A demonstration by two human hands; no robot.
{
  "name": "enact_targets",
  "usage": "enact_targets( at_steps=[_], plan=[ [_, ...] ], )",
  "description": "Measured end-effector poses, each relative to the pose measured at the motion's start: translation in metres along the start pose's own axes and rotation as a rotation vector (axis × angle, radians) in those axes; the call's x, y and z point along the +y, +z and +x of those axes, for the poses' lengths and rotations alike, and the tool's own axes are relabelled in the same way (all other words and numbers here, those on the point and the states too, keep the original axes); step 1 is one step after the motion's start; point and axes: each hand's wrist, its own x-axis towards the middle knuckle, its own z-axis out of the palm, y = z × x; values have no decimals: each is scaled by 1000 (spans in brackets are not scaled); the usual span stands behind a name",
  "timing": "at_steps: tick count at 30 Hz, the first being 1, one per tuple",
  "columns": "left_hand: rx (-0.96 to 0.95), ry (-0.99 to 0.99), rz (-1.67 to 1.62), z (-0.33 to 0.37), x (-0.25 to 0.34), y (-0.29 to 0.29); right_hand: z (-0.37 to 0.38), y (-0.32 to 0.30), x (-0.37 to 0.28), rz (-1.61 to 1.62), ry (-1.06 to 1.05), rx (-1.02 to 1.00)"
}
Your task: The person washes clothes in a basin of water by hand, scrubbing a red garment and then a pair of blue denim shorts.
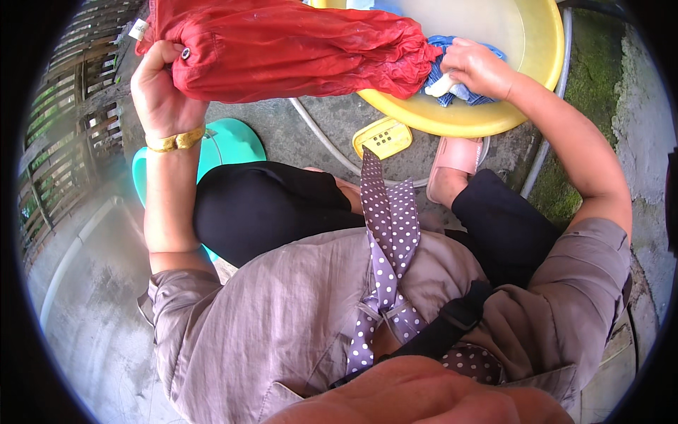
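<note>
Red garment (282, 49) stretched left–right; left hand (162, 88) fist-clamps one end, right hand (477, 67) pins the other at yellow basin (494, 116) rim.

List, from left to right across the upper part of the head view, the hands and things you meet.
Left hand with gold bracelet → red garment → yellow soap dish → right hand on blue cloth → yellow basin rim.

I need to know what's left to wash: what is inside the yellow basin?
The yellow basin holds cloudy water, a blue cloth under the right hand, and one end of the red garment. Anything beneath them is hidden.
</note>
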Motion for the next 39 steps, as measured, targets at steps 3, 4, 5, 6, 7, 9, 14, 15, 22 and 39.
enact_targets(
  at_steps=[3,4,5,6,7,9,14,15,22,39],
  plan=[
    [24,-15,-2,-3,1,3,12,-6,8,380,419,-91],
    [20,-10,6,-3,3,4,18,-9,10,361,381,-56],
    [16,-5,14,-4,5,5,21,-11,9,358,375,-55],
    [-4,0,7,-6,5,6,25,-14,8,256,379,-10],
    [-16,6,11,-11,8,7,36,-15,2,163,374,37],
    [-26,55,96,-16,14,22,69,-39,-31,54,331,106],
    [-7,-77,272,3,19,86,146,-117,-81,699,72,394],
    [-109,-210,215,11,19,100,161,-118,-82,948,100,323],
    [-142,-171,78,142,8,211,148,-238,-66,1912,-58,742],
    [2,-3,13,164,-100,105,186,-176,-152,-76,4,832]
  ],
)
